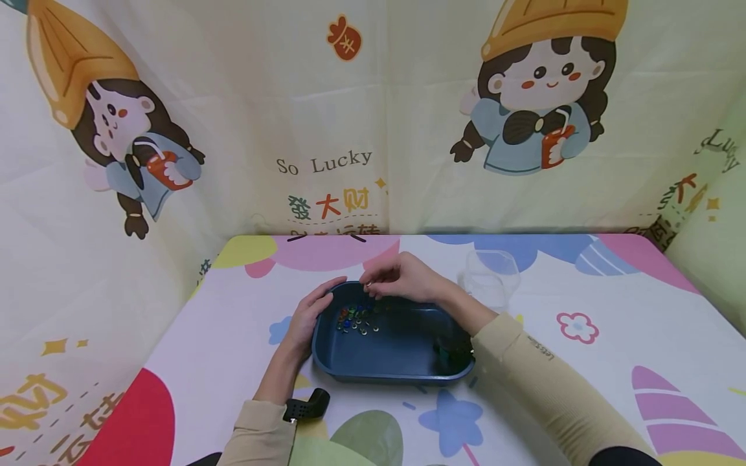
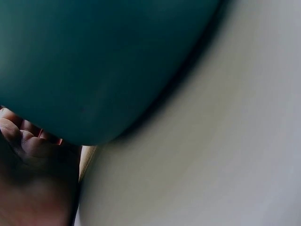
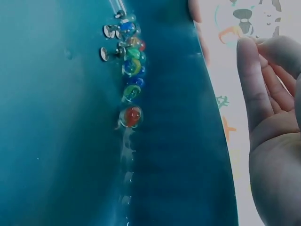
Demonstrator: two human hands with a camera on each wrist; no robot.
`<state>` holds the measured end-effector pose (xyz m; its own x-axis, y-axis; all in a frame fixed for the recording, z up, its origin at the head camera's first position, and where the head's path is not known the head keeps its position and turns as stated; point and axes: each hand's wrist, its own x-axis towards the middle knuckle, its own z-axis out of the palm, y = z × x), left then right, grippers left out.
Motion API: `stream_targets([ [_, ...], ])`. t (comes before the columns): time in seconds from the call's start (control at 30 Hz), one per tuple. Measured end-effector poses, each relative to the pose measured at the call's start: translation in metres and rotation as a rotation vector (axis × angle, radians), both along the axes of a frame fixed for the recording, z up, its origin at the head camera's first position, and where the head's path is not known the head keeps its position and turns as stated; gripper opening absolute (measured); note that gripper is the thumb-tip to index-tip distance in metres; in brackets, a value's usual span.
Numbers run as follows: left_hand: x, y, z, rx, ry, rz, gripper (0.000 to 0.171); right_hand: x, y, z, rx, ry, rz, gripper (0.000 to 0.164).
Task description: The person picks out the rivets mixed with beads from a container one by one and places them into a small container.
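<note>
A dark blue-green tray (image 1: 379, 359) sits on the table. My left hand (image 1: 305, 320) grips its left end, thumb at the rim and fingers along the outer wall. In the left wrist view the tray's wall (image 2: 94, 70) fills much of the picture. Over the far rim, my right hand (image 1: 405, 278) pinches a tiny shiny piece (image 1: 368, 284) between thumb and fingertips; its kind cannot be told. Inside the tray lie several coloured glass marbles (image 3: 131, 116) and small metal studs (image 3: 104, 54) with round flat heads, gathered toward the far left.
Behind the right forearm stands a clear plastic container (image 1: 495, 272). A black wrist camera (image 1: 309, 404) is strapped to the left wrist. The table has a printed cloth (image 1: 524, 414), and a patterned curtain (image 1: 408, 129) hangs behind it.
</note>
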<state>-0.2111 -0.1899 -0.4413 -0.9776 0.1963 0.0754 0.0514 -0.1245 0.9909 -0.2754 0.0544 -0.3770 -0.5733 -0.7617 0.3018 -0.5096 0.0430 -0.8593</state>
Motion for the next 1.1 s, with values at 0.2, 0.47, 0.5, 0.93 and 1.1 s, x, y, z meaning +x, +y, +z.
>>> stream_targets([
  [0.2, -0.001, 0.000, -0.001, -0.005, 0.010, 0.009, 0.044, -0.002, 0.002, 0.005, -0.017, -0.004, -0.027, 0.021],
  [0.47, 0.000, 0.001, 0.000, -0.021, 0.003, 0.017, 0.044, -0.004, 0.017, 0.022, -0.011, 0.009, -0.078, 0.023],
  [0.5, 0.000, 0.001, 0.000, -0.021, 0.003, 0.017, 0.044, -0.004, 0.020, 0.025, -0.004, 0.019, -0.089, 0.022],
  [0.93, 0.000, -0.002, 0.000, -0.032, 0.009, 0.021, 0.044, -0.006, 0.053, 0.052, -0.005, 0.014, -0.204, 0.022],
  [1.1, 0.001, -0.001, 0.000, -0.031, 0.008, 0.024, 0.044, -0.006, 0.068, 0.055, -0.018, 0.013, -0.238, 0.024],
])
